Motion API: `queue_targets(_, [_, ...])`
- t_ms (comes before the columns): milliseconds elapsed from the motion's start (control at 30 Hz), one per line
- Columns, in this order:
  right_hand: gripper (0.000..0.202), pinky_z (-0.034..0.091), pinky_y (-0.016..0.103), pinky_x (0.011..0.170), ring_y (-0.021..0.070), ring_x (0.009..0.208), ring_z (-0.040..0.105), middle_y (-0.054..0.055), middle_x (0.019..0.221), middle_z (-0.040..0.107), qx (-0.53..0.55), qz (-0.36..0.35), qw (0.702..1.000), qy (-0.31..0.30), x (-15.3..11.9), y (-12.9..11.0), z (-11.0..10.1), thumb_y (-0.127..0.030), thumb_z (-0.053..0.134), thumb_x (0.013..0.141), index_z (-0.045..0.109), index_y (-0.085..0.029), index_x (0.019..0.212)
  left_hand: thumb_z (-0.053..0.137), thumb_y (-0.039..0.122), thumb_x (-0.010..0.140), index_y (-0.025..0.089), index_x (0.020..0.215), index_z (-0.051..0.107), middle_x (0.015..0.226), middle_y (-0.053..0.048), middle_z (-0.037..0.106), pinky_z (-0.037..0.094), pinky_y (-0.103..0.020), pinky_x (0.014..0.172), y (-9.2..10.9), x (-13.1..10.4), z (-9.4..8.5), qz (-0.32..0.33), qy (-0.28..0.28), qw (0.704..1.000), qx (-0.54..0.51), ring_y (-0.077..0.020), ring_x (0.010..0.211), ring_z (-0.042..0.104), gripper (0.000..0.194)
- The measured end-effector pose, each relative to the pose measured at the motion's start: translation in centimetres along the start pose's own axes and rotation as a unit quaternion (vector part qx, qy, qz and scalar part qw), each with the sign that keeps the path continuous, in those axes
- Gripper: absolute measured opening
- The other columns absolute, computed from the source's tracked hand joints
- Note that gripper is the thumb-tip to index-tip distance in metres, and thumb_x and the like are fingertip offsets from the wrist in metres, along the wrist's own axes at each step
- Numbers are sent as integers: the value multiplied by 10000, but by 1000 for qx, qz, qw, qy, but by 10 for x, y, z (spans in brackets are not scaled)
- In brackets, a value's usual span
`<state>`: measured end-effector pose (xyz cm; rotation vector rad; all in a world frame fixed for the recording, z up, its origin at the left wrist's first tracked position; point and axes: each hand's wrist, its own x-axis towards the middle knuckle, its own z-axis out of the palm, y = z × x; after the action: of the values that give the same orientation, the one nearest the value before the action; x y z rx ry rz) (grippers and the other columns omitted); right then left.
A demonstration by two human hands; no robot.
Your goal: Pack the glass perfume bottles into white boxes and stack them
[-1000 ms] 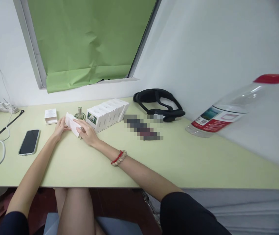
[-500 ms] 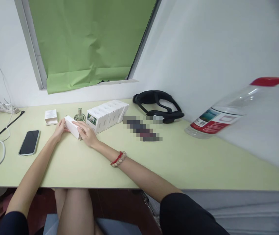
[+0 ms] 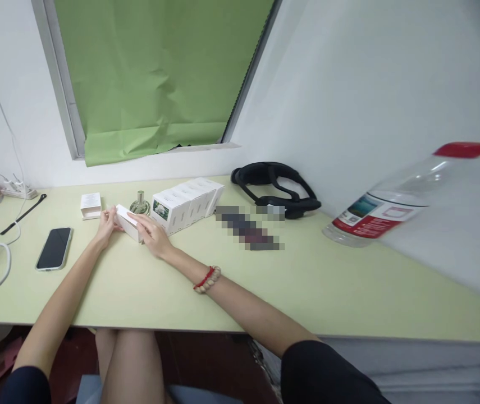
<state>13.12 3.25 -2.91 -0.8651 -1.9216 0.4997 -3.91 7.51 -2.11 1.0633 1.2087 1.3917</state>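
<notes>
Between my hands is a small white box [image 3: 128,223], held just above or on the table; I cannot tell which. My left hand [image 3: 108,229] is closed on its left end, while my right hand [image 3: 152,233] grips the right end with fingers laid along the top. Right behind the box stands a glass perfume bottle [image 3: 140,204] with a metallic neck. A small white carton piece [image 3: 91,205] with an open side sits behind my left hand. To the right of the bottle, several white boxes [image 3: 187,205] with a flower picture stand in a row.
A phone [image 3: 54,248] lies left of my left arm, near a black strap [image 3: 23,214], a white cable [image 3: 8,269] and a power strip [image 3: 19,192]. Rightward are a black headset [image 3: 277,188], a blurred-out item [image 3: 248,229] and a large plastic bottle [image 3: 374,207] with a red cap.
The whole view has shifted slightly, so everything sits a little lower and to the right. Both hands keep their hold on the white box, with hardly any other difference.
</notes>
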Motion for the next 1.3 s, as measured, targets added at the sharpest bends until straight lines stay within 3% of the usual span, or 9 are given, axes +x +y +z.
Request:
queue_targets(300, [563,363,388,1118,234,1304,494,78,1370,567,162,64,985,12,3,5,7,-526,423,902,615,-174,1297,490,428,964,177,987,374,832,-3,511,492,-202,494,3,-1,-2,-21,7,1000,6,-79,588,553,278])
queue_targets(500, [706,413,392,1069,267,1301,481,56,1429,506,305,213,926,-58,7,3,9,-551,559,768,531,-205,1382,539,437,933,167,1067,420,891,-22,554,495,-206,521,3,-3,-2,-9,-3,1000,0,-80,605,570,324])
queue_targets(667, [800,488,366,943,228,1130,606,57,1275,613,346,314,881,-75,8,-3,4,-489,594,788,326,-245,1501,567,415,919,162,1142,429,999,-57,591,510,-200,583,2,-9,3,-8,-26,1000,-14,-87,692,611,364])
queue_targets(867, [896,546,354,717,230,860,693,70,1241,612,382,317,861,-110,7,-4,3,-529,689,710,268,-302,1468,711,378,790,175,1196,460,1298,-136,513,533,-261,664,2,-14,1,79,-106,987,90,-148,889,624,518])
queue_targets(933, [955,552,378,753,254,931,679,100,1274,578,377,299,874,-74,6,-4,6,-514,716,662,237,-286,1457,694,360,790,179,1199,464,1326,-140,494,528,-292,693,5,-12,-7,142,-102,970,170,-169,920,611,503])
queue_targets(1000, [1021,529,410,881,268,1065,627,136,1316,522,331,227,916,-1,4,-2,9,-471,742,614,181,-253,1438,638,367,829,173,1160,495,1277,-132,530,508,-330,786,8,-9,-21,221,-50,933,279,-194,973,591,409])
queue_targets(1100, [963,420,443,1052,280,1217,505,190,1336,434,190,95,975,69,0,0,13,-396,751,557,202,-185,1319,538,340,897,172,1106,555,1240,-126,568,367,-423,1029,9,-5,-42,291,20,818,496,-253,1167,512,269])
queue_targets(1167, [871,382,452,1085,283,1246,463,220,1344,381,128,71,987,63,-1,2,15,-393,723,565,218,-166,1236,495,273,908,173,1205,534,1348,-125,528,295,-438,1081,7,-2,-53,232,26,766,598,-267,1286,438,315])
queue_targets(1300, [895,361,436,1108,280,1305,411,253,1383,331,115,71,990,48,2,4,19,-382,703,596,165,-142,1270,470,323,922,146,1320,478,1375,-153,527,292,-446,1075,4,4,-59,137,24,746,651,-286,1308,436,436])
